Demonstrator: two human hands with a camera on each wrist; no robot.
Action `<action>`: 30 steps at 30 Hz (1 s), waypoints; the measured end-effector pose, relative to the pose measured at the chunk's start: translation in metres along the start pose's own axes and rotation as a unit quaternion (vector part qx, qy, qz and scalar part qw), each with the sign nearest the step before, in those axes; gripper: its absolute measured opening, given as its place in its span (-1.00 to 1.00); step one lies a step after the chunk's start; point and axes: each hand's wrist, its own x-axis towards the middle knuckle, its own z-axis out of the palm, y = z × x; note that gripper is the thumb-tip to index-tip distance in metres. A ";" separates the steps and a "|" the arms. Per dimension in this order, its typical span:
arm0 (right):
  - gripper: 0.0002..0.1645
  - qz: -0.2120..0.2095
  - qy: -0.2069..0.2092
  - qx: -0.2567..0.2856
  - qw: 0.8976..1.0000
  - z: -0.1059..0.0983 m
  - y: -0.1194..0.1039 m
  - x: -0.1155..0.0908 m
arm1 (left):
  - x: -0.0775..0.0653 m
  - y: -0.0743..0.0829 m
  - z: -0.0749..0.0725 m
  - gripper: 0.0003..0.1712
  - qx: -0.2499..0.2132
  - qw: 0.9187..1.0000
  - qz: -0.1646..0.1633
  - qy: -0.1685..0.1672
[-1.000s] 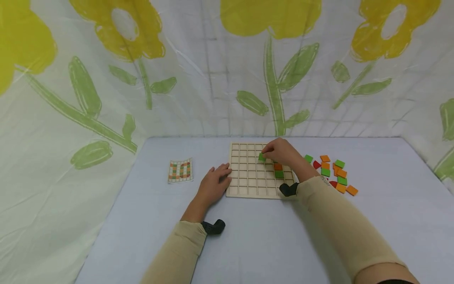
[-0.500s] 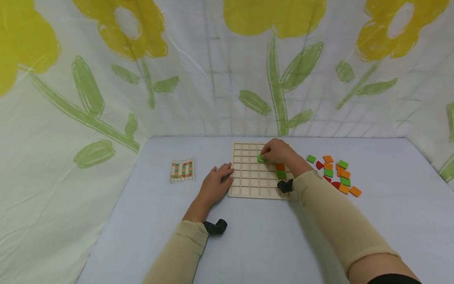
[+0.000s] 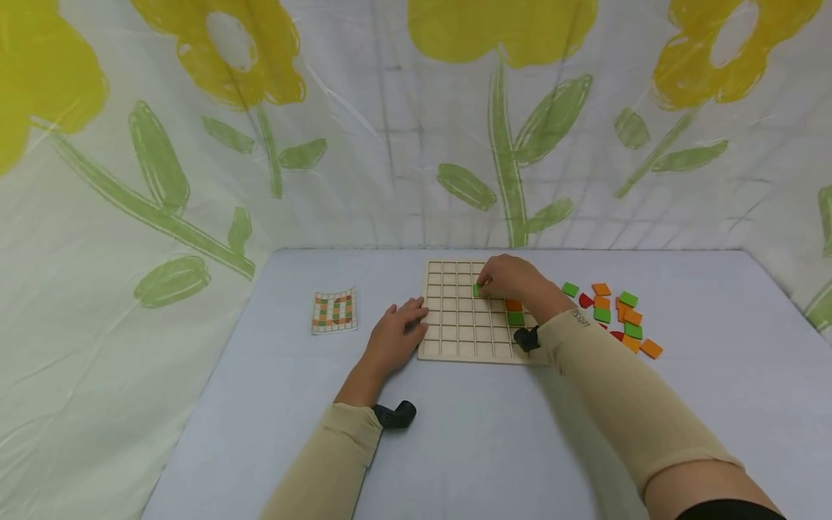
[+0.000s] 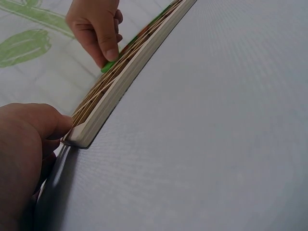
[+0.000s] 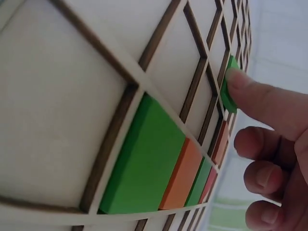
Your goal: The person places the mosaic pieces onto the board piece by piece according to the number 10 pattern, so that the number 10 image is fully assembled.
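A pale wooden board (image 3: 458, 318) with a raised grid lies on the table. My right hand (image 3: 513, 280) pinches a small green square tile (image 5: 228, 100) between thumb and finger, over a cell in the board's far half. The tile leans on the grid strips in the right wrist view. Nearer cells hold a green tile (image 5: 144, 159), an orange tile (image 5: 182, 173) and further tiles in the same row; the right hand hides some of them from the head view. My left hand (image 3: 393, 338) rests at the board's left edge, its thumb touching the corner in the left wrist view.
Several loose orange, green and red pieces (image 3: 602, 315) lie scattered on the table right of the board. A card (image 3: 334, 312) printed with a coloured grid pattern lies to the left. Behind the table hangs a flower-printed white cloth (image 3: 338, 209).
The green tile has shifted slightly left over the board, and my right fingers now cover more of it. The left hand stays at the board's edge. The head view moved a little.
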 end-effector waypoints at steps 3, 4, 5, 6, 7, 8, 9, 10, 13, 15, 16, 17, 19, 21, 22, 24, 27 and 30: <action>-0.64 -0.009 -0.004 -0.035 0.999 -0.001 -0.003 -0.001 | 0.000 0.000 0.000 -0.56 0.000 1.000 -0.003 -0.004; -0.65 -0.014 -0.004 -0.052 0.999 -0.001 -0.005 -0.002 | 0.000 0.000 0.000 -0.56 0.001 1.000 -0.004 -0.004; -0.67 -0.019 -0.002 -0.071 0.997 0.000 -0.007 -0.003 | 0.000 0.000 0.000 -0.56 0.000 1.000 -0.004 -0.004; -0.70 -0.025 0.001 -0.089 0.996 0.000 -0.009 -0.004 | 0.000 0.000 0.000 -0.56 0.001 1.000 -0.004 -0.004; -0.72 -0.031 0.006 -0.106 0.994 0.001 -0.011 -0.005 | 0.000 0.000 0.000 -0.56 0.001 1.000 -0.005 -0.003; -0.74 -0.038 0.012 -0.124 0.992 0.002 -0.013 -0.006 | 0.000 0.000 0.000 -0.56 0.002 1.000 -0.007 -0.003; -0.77 -0.042 0.018 -0.136 0.990 0.003 -0.015 -0.008 | 0.000 -0.001 0.001 -0.56 0.002 1.000 -0.007 -0.003; -0.80 -0.046 0.023 -0.144 0.988 0.004 -0.016 -0.009 | -0.001 -0.001 0.001 -0.56 0.003 1.000 -0.008 -0.002; -0.83 -0.050 0.038 -0.126 0.990 0.007 -0.016 -0.012 | -0.002 -0.002 0.002 -0.56 0.000 1.000 -0.011 -0.002; -0.82 -0.050 0.043 -0.093 0.993 0.005 -0.011 -0.014 | -0.002 -0.003 0.002 -0.56 -0.001 1.000 -0.010 -0.002; -0.81 -0.049 0.044 -0.071 0.995 0.003 -0.007 -0.015 | -0.002 -0.003 0.003 -0.56 -0.001 1.000 -0.009 -0.001; -0.79 -0.049 0.047 -0.050 0.996 0.000 -0.002 -0.016 | -0.002 -0.003 0.002 -0.56 -0.002 1.000 -0.008 0.000; -0.74 -0.040 0.053 -0.011 0.998 -0.008 0.010 -0.021 | -0.002 -0.003 0.002 -0.57 0.000 1.000 -0.004 0.002; -0.69 -0.029 0.057 0.020 0.998 -0.017 0.025 -0.026 | -0.002 -0.003 0.002 -0.57 0.000 1.000 -0.003 0.004; -0.68 -0.021 0.060 0.032 0.997 -0.021 0.033 -0.029 | -0.001 -0.002 0.001 -0.57 0.001 1.000 -0.001 0.004; -0.66 -0.002 0.062 0.045 0.997 -0.028 0.051 -0.037 | -0.001 -0.001 0.001 -0.57 0.001 1.000 0.001 0.003; -0.61 0.030 0.061 0.048 0.996 -0.033 0.075 -0.051 | 0.000 0.000 0.000 -0.57 0.001 1.000 0.002 0.002; -0.56 0.074 0.050 0.057 0.994 -0.035 0.095 -0.067 | 0.001 0.000 0.000 -0.57 0.005 1.000 0.001 -0.001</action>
